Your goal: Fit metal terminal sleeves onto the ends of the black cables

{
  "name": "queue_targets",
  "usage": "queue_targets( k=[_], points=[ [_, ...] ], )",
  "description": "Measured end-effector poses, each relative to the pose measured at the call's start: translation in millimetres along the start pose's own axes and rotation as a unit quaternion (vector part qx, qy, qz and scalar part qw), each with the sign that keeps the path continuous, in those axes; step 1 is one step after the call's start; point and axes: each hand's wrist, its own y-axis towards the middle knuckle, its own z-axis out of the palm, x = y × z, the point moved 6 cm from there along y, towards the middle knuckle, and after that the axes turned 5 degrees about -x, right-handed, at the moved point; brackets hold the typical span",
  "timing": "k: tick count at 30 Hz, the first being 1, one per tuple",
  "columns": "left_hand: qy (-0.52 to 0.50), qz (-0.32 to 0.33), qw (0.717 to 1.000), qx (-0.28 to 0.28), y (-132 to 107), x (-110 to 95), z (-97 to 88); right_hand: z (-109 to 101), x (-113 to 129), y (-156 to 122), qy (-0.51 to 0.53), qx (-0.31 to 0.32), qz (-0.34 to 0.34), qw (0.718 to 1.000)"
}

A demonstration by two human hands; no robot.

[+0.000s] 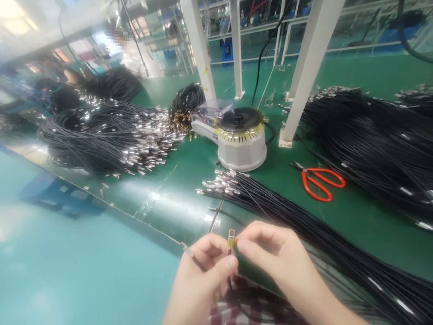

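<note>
both hands, left hand (pixel 207 263) and right hand (pixel 269 253), pinch a wire end (pixel 231 240) near cable bundle (pixel 309 226), scissors (pixel 319 181), tape dispenser (pixel 241 137).

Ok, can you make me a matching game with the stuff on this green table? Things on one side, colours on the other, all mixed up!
Things:
1. scissors
2. tape dispenser
3. cable bundle
4. table

Colours:
A. green
B. black
C. orange handles
D. white base

Pairs: 1-C, 2-D, 3-B, 4-A
</note>
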Motion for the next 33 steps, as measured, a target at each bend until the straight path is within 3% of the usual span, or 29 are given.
queue_targets(
  k=[16, 20, 22, 24, 28, 30, 33],
  points=[
    [-0.127, -0.046, 0.99, 0.042, 5, 18, 8.6, 15, -7, 9, 0.142, 0.074, 0.055, 0.986],
    [-0.102, -0.032, 0.994, 0.035, 5, 15, 10.0, 7, -3, 4, 0.01, -0.025, -0.023, 0.999],
    [-0.087, -0.017, 0.996, 0.019, 3, 13, 9.4, 3, 6, -1, -0.084, -0.078, -0.086, 0.99],
    [-0.076, -0.008, 0.997, -0.003, 2, 11, 7.5, 2, 12, -4, -0.12, -0.089, -0.115, 0.982],
    [-0.075, -0.019, 0.997, 0.005, 2, 11, 7.0, 8, 1, 2, 0.031, 0.016, 0.002, 0.999],
    [-0.073, -0.022, 0.997, 0.026, 2, 10, 8.2, 11, -8, 5, 0.113, 0.062, 0.066, 0.99],
    [-0.066, -0.024, 0.996, 0.048, 2, 11, 9.8, 11, -19, 10, 0.154, 0.079, 0.107, 0.979]
  ],
)
